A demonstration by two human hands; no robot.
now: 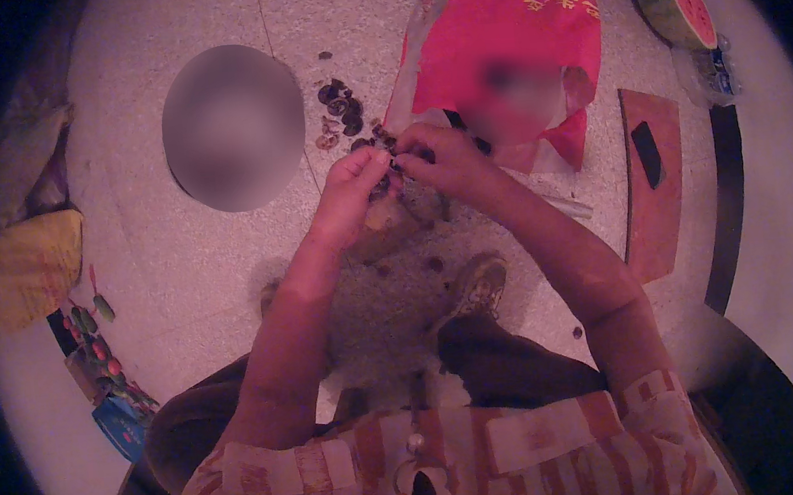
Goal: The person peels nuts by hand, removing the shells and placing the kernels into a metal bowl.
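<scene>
My left hand (357,181) and my right hand (438,158) meet at the fingertips in the middle of the view. Between them they pinch a small dark piece (393,163), too small to name surely. Under and behind the fingers lie more dark, shrivelled pieces, partly hidden by my hands. A loose cluster of dark, round, curled pieces (344,106), perhaps dried mushrooms, spreads on the speckled floor beyond my left hand. Among them are a few paler, reddish bits (327,140).
A blurred oval area (234,128) covers something at the left. Beyond my right hand lies a red printed sack (512,25). Farther right are a reddish board (657,229) bearing a dark phone-like object (648,154) and a cut watermelon (676,7). A yellow bag (32,266) is at the far left.
</scene>
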